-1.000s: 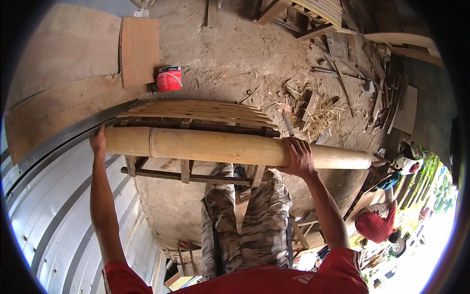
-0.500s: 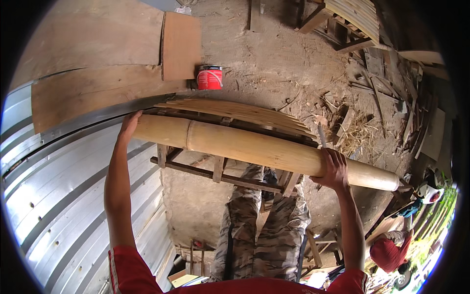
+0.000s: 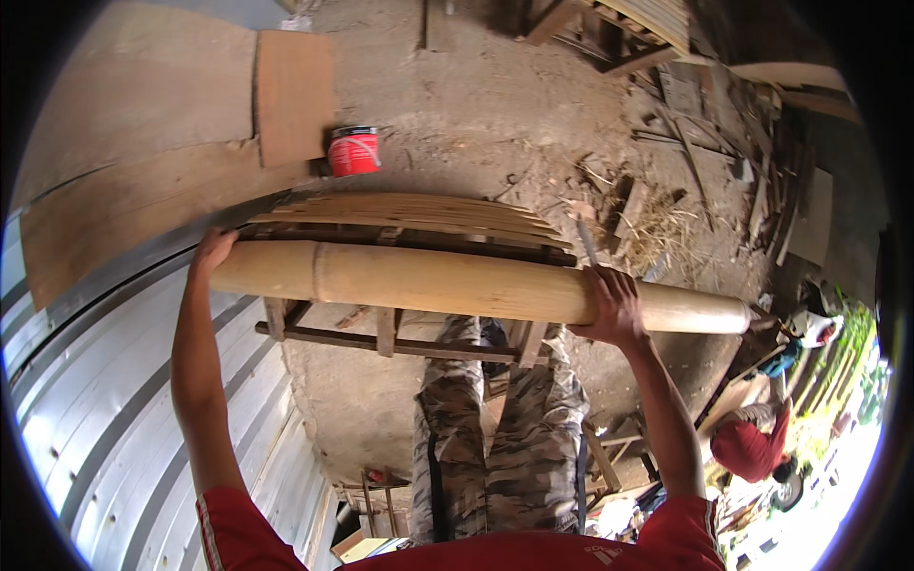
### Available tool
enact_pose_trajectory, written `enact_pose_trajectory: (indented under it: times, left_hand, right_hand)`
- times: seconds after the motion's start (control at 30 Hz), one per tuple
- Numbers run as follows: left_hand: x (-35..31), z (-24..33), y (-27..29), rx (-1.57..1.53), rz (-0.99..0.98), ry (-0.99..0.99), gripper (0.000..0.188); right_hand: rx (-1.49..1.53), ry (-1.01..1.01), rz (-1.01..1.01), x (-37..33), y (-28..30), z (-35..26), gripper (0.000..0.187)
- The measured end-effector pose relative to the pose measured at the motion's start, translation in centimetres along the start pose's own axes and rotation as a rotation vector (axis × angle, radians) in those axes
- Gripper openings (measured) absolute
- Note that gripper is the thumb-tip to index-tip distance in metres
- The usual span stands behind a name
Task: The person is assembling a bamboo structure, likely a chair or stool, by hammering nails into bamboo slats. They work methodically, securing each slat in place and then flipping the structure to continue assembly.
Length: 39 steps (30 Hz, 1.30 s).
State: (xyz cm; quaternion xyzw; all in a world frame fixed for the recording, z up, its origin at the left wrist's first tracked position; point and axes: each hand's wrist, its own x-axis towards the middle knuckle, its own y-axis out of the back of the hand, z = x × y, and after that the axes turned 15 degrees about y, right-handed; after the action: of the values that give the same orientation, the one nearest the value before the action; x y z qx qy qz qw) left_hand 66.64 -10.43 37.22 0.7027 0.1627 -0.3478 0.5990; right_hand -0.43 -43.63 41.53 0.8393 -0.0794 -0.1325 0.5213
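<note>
A thick, pale bamboo pole with a ring-like node near its left end lies crosswise over a low wooden frame. At that left end, my left hand is closed around the bamboo. Farther right, the fingers of my right hand curl over the top of the pole, thumb on the near side. A grey knife-like blade juts out past those fingers on the far side; its handle is hidden. Several split bamboo slats lie just beyond the pole.
A red bucket stands on the dirt floor ahead, beside plywood boards. Corrugated metal sheeting runs along the left. Straw-like shavings and wood scraps litter the right. Another person in red is at lower right.
The view has shifted and turned slightly, so the surroundings sit farther left. Both hands keep their hold on the pole, which shows no clear movement against the frame.
</note>
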Motion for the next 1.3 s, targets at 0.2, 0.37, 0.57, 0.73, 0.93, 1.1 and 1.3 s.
enact_pose_trajectory:
  times: [0.2, 0.37, 0.57, 0.73, 0.93, 1.1, 1.3]
  left_hand:
    - [2.0, -3.4, -1.4, -0.064, 0.099, -0.019, 0.047]
    - [1.1, -2.0, -1.6, -0.023, 0.236, -0.02, 0.052]
    - [-2.2, 2.9, -3.9, -0.324, 0.653, -0.264, 0.043]
    - [-19.3, 21.0, -8.7, -0.389, 0.353, -0.591, 0.049]
    - [-28.2, 28.3, -15.4, 0.134, 0.161, -1.05, 0.092]
    - [-29.3, 30.0, -15.0, 0.442, 0.051, -0.916, 0.116]
    - [-27.0, 28.8, -17.2, 0.396, 0.079, -0.902, 0.112]
  right_hand:
    - [-0.005, 0.029, 0.033, -0.1, -0.3, 0.1, 0.103]
    - [-0.002, 0.005, 0.03, -0.7, -0.8, 0.4, 0.106]
    - [0.024, 0.015, 0.031, -0.7, -0.5, 0.7, 0.106]
    - [0.078, -0.018, 0.011, -1.6, -1.2, 1.3, 0.105]
    - [0.129, -0.05, -0.028, -2.2, -2.3, 1.7, 0.105]
    - [0.168, -0.069, -0.036, -2.0, -2.1, 1.3, 0.103]
    - [0.127, -0.106, -0.183, -1.5, -2.2, 0.4, 0.11]
